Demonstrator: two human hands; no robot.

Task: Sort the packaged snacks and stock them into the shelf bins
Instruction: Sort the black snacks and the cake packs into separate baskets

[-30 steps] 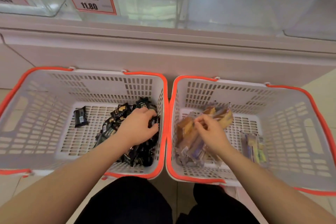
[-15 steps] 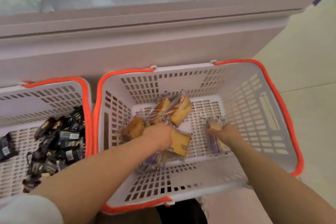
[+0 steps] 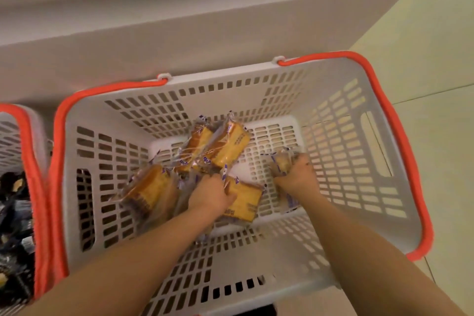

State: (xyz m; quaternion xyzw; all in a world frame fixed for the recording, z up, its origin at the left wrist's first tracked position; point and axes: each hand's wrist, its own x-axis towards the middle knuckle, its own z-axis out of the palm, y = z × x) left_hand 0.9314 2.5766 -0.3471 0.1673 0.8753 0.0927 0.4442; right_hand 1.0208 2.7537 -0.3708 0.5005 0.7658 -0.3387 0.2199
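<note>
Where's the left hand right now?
Head view: the left hand is down in the white basket, centre-left of frame, its grip closed on the pile of yellow cake packets, left of the right hand.

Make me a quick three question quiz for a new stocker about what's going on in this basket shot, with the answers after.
1. True or false: both hands are inside the same basket.
2. Which hand grips a lone packet apart from the main pile? A) left hand B) right hand
3. Fill in: the neighbouring basket at the left edge holds ____-wrapped snacks.

Key: 1 true. 2 B; it closes on a wrapped cake, while the left is on the cake pile. 3 dark.
</note>
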